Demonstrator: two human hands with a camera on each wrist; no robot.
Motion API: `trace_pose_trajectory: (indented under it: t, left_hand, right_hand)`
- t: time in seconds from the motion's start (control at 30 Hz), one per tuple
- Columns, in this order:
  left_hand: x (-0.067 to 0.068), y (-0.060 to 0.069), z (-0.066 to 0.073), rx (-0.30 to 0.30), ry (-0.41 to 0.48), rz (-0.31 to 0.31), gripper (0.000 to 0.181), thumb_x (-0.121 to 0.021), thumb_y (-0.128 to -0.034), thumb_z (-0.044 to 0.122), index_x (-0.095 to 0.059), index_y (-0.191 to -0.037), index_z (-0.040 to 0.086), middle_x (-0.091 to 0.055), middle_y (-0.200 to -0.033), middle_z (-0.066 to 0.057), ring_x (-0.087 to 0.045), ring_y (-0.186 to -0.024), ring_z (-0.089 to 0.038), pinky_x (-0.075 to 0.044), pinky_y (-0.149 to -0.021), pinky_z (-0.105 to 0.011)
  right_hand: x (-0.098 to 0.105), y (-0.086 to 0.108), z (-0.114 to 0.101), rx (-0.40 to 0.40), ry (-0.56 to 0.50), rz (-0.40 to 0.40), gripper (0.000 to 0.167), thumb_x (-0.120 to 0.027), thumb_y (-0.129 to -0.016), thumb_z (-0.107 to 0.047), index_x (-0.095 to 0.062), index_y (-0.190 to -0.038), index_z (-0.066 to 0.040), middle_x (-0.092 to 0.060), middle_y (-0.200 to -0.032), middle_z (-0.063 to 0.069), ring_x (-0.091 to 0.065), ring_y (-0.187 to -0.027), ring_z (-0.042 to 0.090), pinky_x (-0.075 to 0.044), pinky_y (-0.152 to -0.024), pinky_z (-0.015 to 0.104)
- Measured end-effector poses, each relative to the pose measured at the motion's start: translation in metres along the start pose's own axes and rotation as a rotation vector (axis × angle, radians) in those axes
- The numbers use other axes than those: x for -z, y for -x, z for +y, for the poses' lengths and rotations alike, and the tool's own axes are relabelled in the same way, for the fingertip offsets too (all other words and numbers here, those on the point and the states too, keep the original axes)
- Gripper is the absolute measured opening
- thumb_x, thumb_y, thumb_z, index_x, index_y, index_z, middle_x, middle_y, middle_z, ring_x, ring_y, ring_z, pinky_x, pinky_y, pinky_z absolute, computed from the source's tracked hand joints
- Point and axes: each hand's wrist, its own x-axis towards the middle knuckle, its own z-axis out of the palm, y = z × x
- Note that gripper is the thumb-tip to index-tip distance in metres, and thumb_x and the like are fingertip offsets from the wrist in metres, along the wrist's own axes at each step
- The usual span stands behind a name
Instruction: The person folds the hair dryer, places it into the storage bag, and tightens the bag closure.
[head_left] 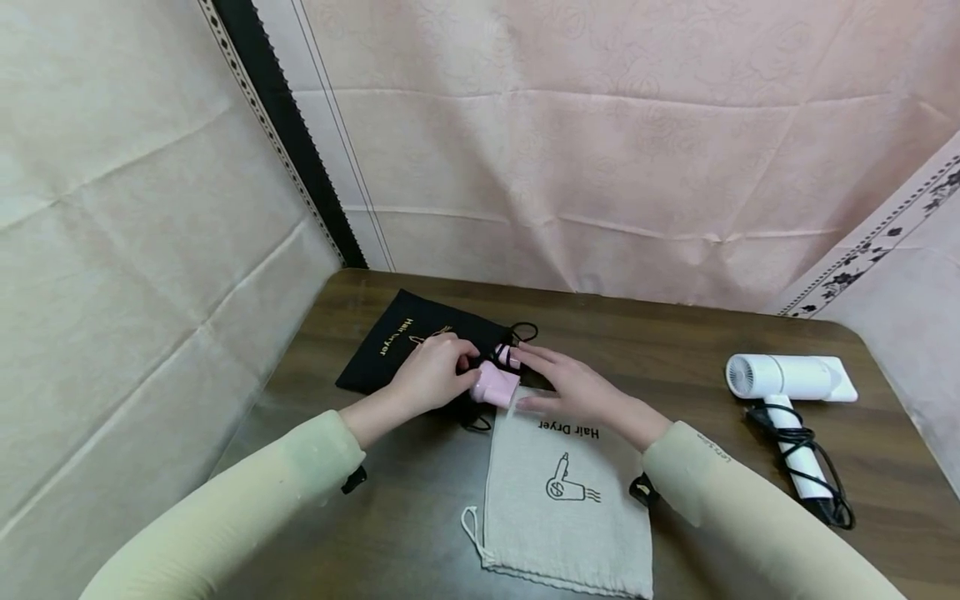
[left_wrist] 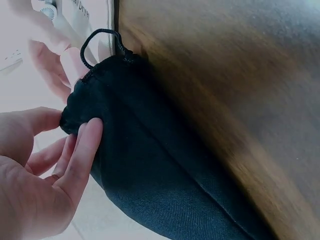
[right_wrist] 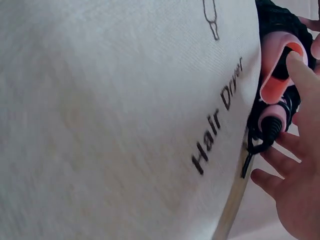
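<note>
Left hand [head_left: 427, 375] grip pinches mouth of black drawstring pouch [head_left: 416, 323], long axis roughly 9-to-3 in head view, pink hair dryer [head_left: 495, 386] protruding at 3 o'clock; right hand [head_left: 576, 389], fingers extended, touches it from 3 o'clock.

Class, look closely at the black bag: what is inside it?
Part of a pink dryer. Its nozzle and handle end stick out of the mouth of the black bag. The dryer's remainder, and anything else inside, is hidden by the cloth.
</note>
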Motion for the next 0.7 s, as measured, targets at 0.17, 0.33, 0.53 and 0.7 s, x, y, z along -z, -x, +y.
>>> trace_pose_trajectory:
  t: [0.17,0.33,0.53,0.7]
  left_hand:
    - [-0.001,0.0,0.0,-0.001,0.02,-0.009,0.02,-0.076,-0.0942,0.01,-0.08,-0.114,0.005,-0.068,-0.09,-0.002,-0.061,-0.079,-0.016,-0.055,-0.071,-0.033]
    - [-0.001,-0.002,0.002,-0.008,0.065,-0.023,0.02,-0.075,-0.0939,0.007,-0.08,-0.113,0.004,-0.069,-0.091,-0.003,-0.062,-0.079,-0.015,-0.055,-0.072,-0.031]
    - [0.002,-0.005,0.002,-0.03,0.118,-0.049,0.02,-0.073,-0.0951,0.006,-0.08,-0.113,0.003,-0.07,-0.091,-0.003,-0.062,-0.077,-0.012,-0.054,-0.071,-0.029]
    - [0.008,-0.009,-0.001,0.014,0.269,-0.109,0.024,-0.069,-0.0985,0.004,-0.076,-0.121,0.0,-0.07,-0.089,-0.004,-0.065,-0.058,-0.008,-0.057,-0.057,-0.025]
  right_hand:
    - [-0.006,-0.003,-0.003,-0.02,-0.008,0.023,0.085,-0.078,-0.097,-0.049,-0.039,-0.167,-0.02,-0.037,-0.171,0.008,-0.045,-0.151,0.036,-0.045,-0.116,0.058]
    - [-0.01,-0.012,-0.008,-0.048,0.024,0.074,0.083,-0.081,-0.095,-0.046,-0.044,-0.164,-0.019,-0.044,-0.167,0.009,-0.048,-0.149,0.035,-0.046,-0.116,0.057]
    - [-0.013,-0.021,-0.013,-0.079,0.013,0.137,0.078,-0.083,-0.093,-0.045,-0.053,-0.159,-0.015,-0.052,-0.161,0.011,-0.053,-0.145,0.033,-0.046,-0.116,0.054]
    - [-0.014,-0.031,-0.017,-0.068,-0.057,0.196,0.081,-0.088,-0.09,-0.041,-0.054,-0.156,-0.009,-0.055,-0.158,0.013,-0.053,-0.145,0.033,-0.045,-0.118,0.052]
